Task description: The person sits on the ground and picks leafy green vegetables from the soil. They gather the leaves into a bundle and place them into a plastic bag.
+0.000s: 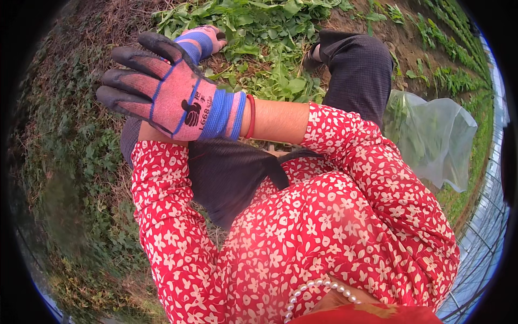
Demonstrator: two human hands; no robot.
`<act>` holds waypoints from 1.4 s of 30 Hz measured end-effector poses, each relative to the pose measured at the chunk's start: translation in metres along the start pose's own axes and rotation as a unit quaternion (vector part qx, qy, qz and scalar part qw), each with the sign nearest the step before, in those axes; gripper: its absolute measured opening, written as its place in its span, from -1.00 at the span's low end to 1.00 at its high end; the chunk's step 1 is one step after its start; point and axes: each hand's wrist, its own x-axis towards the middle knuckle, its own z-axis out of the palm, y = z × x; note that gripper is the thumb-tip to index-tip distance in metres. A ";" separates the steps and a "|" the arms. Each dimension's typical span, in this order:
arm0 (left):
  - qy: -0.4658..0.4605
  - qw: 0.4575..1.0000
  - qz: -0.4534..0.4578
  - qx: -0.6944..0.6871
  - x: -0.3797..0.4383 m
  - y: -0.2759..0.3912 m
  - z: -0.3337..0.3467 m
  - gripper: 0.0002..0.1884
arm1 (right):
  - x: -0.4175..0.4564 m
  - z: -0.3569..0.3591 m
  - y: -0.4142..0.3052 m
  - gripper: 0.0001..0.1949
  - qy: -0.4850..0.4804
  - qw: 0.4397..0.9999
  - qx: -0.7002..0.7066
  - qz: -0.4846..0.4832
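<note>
My right hand [158,87], in a pink and blue knit work glove with dark coated fingers, reaches across to the left. Its back faces up, its fingers are apart and it holds nothing visible. It crosses over my left forearm. Beyond it, my left hand [208,38], in a matching glove, is low beside a heap of picked leafy greens [259,24]; its fingers are mostly hidden, so its grip cannot be told. More loose green leaves [289,79] lie on the soil between my feet.
A clear plastic bag [437,133] with greens inside lies right of my bent knee [358,65]. Dense weeds and dry stems [93,162] cover the left side. Rows of green plants [457,81] grow at the upper right, beside a greenhouse-like frame wall [485,218].
</note>
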 end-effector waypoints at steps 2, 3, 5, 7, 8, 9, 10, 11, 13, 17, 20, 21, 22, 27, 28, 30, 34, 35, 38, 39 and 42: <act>0.051 0.996 0.055 -0.040 -0.037 -0.092 -0.002 -0.50 | -0.008 -0.005 -0.012 -0.45 0.013 0.999 0.026 0.032; 0.091 0.995 0.004 -0.046 -0.058 -0.115 0.002 -0.48 | -0.021 -0.002 -0.011 -0.44 0.012 0.998 0.021 0.059; 0.182 0.955 -0.229 -0.053 -0.097 -0.131 0.001 -0.47 | -0.063 0.029 0.002 -0.48 -0.041 0.986 -0.047 0.154; 0.241 0.915 -0.323 -0.003 -0.140 -0.173 0.022 -0.48 | -0.109 0.076 0.021 -0.56 -0.149 0.953 -0.114 0.238; 0.278 0.899 -0.339 -0.021 -0.154 -0.172 0.024 -0.49 | -0.131 0.090 0.039 -0.58 -0.245 0.913 -0.108 0.306; 0.320 0.880 -0.348 -0.039 -0.166 -0.164 0.019 -0.49 | -0.149 0.098 0.056 -0.60 -0.333 0.860 -0.109 0.370; 0.366 0.866 -0.334 -0.066 -0.156 -0.147 0.011 -0.50 | -0.172 0.089 0.080 -0.59 -0.356 0.820 -0.140 0.426; 0.445 0.841 -0.307 -0.014 -0.170 -0.129 0.008 -0.50 | -0.182 0.089 0.085 -0.56 -0.380 0.786 -0.139 0.467; 0.458 0.846 -0.261 -0.083 -0.193 -0.092 -0.004 -0.56 | -0.191 0.087 0.091 -0.54 -0.423 0.745 -0.168 0.488; 0.377 0.918 -0.074 -0.094 -0.215 -0.026 -0.007 -0.62 | -0.181 0.085 0.103 -0.52 -0.426 0.737 -0.160 0.500; 0.166 0.974 0.097 -0.122 -0.224 0.021 -0.013 -0.63 | -0.158 0.096 0.118 -0.58 -0.398 0.786 -0.152 0.448; 0.105 0.977 0.151 -0.112 -0.226 0.026 -0.017 -0.64 | -0.150 0.109 0.125 -0.59 -0.366 0.813 -0.159 0.423; 0.099 0.972 0.171 -0.124 -0.228 0.027 -0.017 -0.63 | -0.134 0.123 0.132 -0.62 -0.357 0.826 -0.148 0.409; 0.235 0.954 0.129 -0.131 -0.210 -0.010 -0.021 -0.48 | -0.065 0.193 0.186 -0.61 -0.367 0.851 -0.162 0.338; 0.251 0.951 0.112 -0.141 -0.207 -0.021 -0.027 -0.48 | -0.055 0.208 0.199 -0.62 -0.362 0.857 -0.179 0.320; 0.260 0.949 0.089 -0.157 -0.200 -0.039 -0.033 -0.48 | -0.033 0.239 0.227 -0.62 -0.361 0.863 -0.199 0.293; 0.232 0.948 0.092 -0.195 -0.184 -0.062 -0.035 -0.52 | 0.005 0.294 0.275 -0.61 -0.399 0.851 -0.240 0.243; 0.222 0.950 0.091 -0.201 -0.179 -0.067 -0.038 -0.53 | 0.012 0.306 0.285 -0.60 -0.421 0.840 -0.251 0.231; 0.214 0.946 0.074 -0.233 -0.165 -0.086 -0.046 -0.56 | 0.037 0.343 0.290 -0.46 -0.501 0.805 -0.285 0.143; 0.209 0.944 0.067 -0.248 -0.161 -0.091 -0.050 -0.56 | 0.039 0.357 0.292 -0.41 -0.492 0.803 -0.326 0.083; 0.205 0.936 0.134 -0.253 -0.143 -0.104 -0.070 -0.57 | -0.024 0.403 0.435 -0.65 -0.391 0.888 -0.198 0.142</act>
